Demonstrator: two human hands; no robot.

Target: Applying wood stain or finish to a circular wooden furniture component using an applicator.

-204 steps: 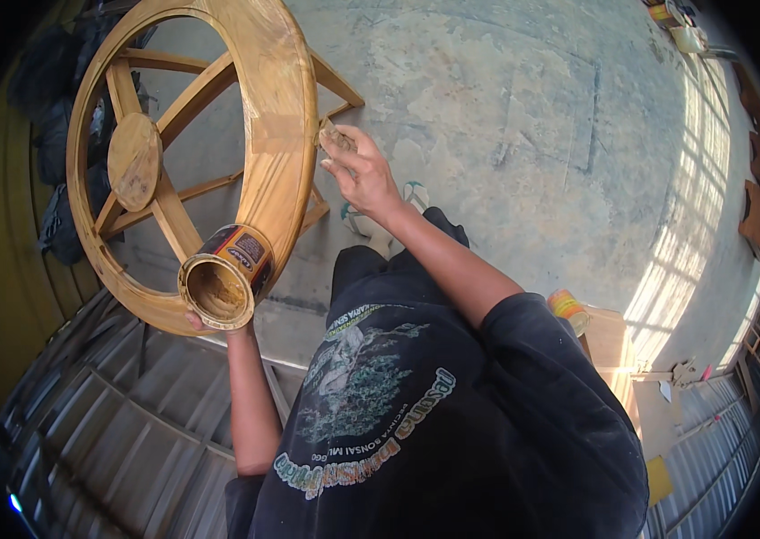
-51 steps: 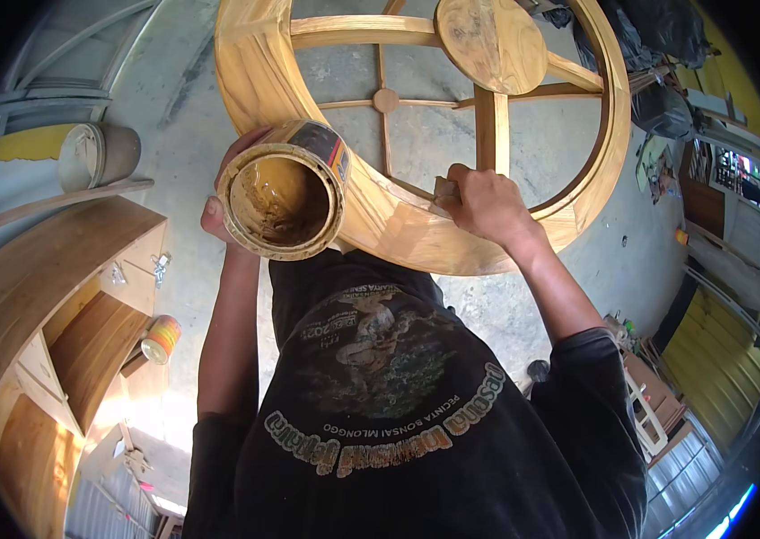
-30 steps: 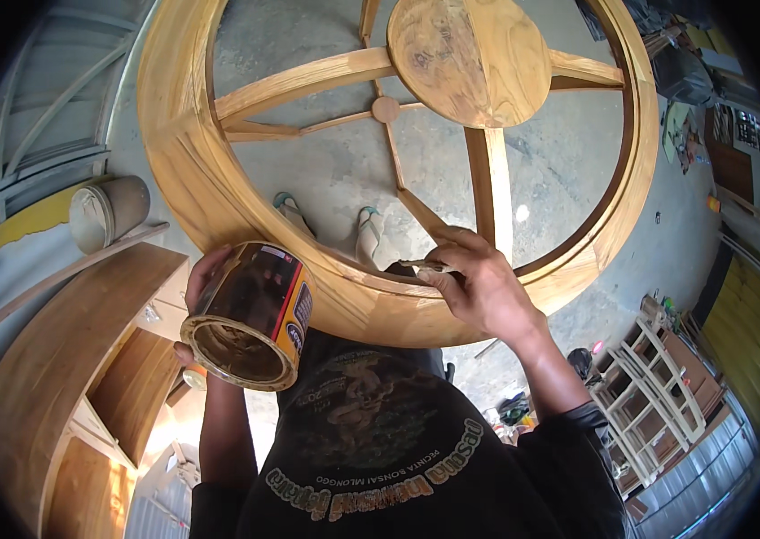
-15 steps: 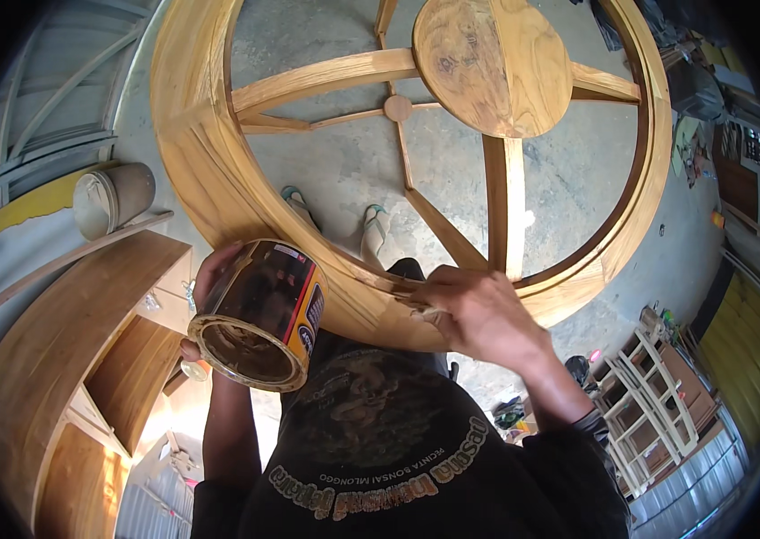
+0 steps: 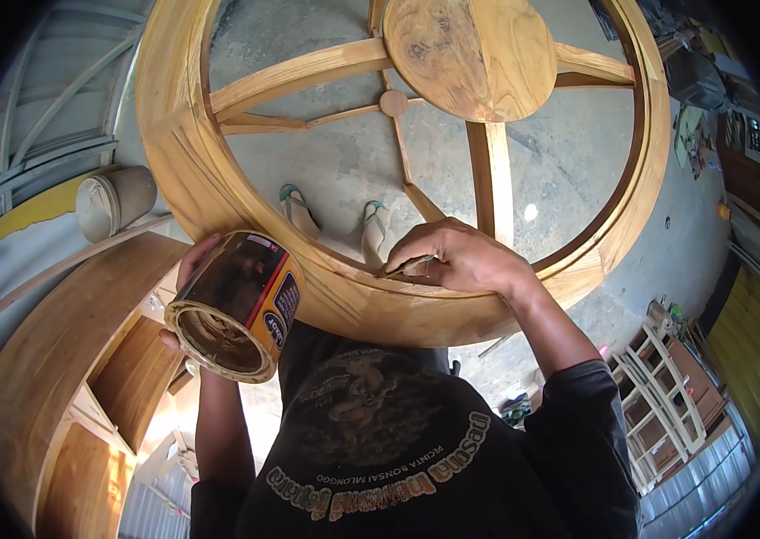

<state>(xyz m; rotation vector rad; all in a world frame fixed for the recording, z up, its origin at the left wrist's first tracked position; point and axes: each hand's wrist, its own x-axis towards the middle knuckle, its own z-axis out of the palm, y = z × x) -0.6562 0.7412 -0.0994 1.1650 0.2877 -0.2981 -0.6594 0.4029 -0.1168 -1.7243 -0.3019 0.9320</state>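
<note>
My left hand (image 5: 192, 261) is wrapped round a dark tin can (image 5: 234, 286) with a yellow and red label. The can is tilted, and its open mouth shows brownish paste smeared inside and along the rim. In front of me stands a round wooden table frame (image 5: 380, 310) with a wide ring, spokes and a central disc (image 5: 471, 56). My right hand (image 5: 470, 258) is bent over the inner edge of the near ring, fingers pinched together. Something small and thin shows at those fingers, but its kind is hidden.
Thin wooden stretchers (image 5: 395, 105) cross below the frame, above the concrete floor. A wooden cabinet (image 5: 83, 332) lies at the left beneath a grey bucket (image 5: 116, 203). Pale wooden frames (image 5: 660, 395) lean at the lower right. My sandalled feet (image 5: 373, 229) are under the ring.
My right hand has moved slightly up and left, over the ring's inner edge. The can in my left hand has shifted a little to the left, and the table frame appears shifted left in view.
</note>
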